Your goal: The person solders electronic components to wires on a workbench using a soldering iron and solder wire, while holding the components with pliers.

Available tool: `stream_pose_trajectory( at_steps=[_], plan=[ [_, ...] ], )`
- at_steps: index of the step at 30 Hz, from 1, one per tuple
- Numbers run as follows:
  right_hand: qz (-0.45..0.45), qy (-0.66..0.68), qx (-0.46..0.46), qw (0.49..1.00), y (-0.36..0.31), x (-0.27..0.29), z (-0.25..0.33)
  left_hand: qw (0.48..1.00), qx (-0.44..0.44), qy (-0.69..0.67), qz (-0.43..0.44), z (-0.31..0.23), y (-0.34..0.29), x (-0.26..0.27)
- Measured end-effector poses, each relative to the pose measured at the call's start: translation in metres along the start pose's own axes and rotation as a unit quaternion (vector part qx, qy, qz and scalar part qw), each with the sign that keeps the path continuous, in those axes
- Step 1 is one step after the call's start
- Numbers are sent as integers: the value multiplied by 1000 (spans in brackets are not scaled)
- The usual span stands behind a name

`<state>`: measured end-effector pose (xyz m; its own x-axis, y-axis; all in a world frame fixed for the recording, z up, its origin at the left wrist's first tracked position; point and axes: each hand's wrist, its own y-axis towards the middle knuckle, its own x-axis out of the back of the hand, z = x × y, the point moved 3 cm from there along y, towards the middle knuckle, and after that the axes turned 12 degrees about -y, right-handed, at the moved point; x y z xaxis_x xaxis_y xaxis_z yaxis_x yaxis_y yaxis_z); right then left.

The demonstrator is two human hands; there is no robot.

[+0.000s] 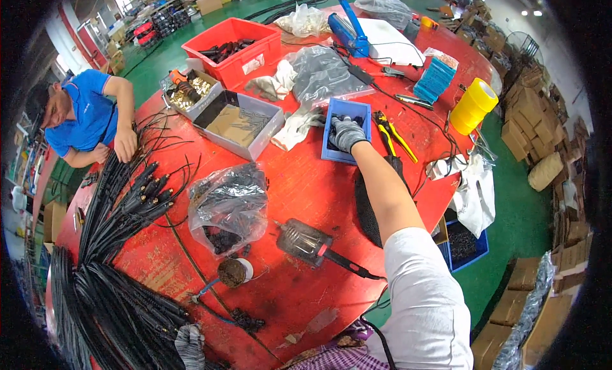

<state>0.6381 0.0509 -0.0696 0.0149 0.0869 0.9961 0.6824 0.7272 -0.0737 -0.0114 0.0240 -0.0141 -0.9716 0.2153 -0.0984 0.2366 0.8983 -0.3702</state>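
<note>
My right hand (347,135), in a grey glove, reaches into a small blue bin (338,156) holding small black parts. Its fingers curl down among them, and what they grip is hidden. At the lower left, my gloved left hand (190,346) is curled beside the ends of a thick bundle of black cables (121,300). I cannot make out what is in its fingers. More black cables with brass-coloured ends (150,191) fan out above. Yellow-and-black pliers (395,137) lie just right of the blue bin.
A heating tool with a wire guard (305,242) lies mid-table near a clear bag of black parts (229,204) and a small round pot (234,272). Beyond are a grey tray (255,143), a red crate (245,67) and yellow tape rolls (473,106). A co-worker (86,115) handles cables at left.
</note>
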Motion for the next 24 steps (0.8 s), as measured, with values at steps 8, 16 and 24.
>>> stream_pose_trajectory(
  at_steps=[8, 16, 24],
  plan=[
    [-79, 45, -46, 995, 27, -24, -17, 991, -33, 121, -44, -13, -8, -11],
    [-80, 52, -62, 993, 42, 0, -22, 986, -49, 156, -38, -19, -10, -3],
    [-11, 213, -116, 970, 55, -7, -39, 984, -62, 163, -48, -11, -7, 1]
  ],
)
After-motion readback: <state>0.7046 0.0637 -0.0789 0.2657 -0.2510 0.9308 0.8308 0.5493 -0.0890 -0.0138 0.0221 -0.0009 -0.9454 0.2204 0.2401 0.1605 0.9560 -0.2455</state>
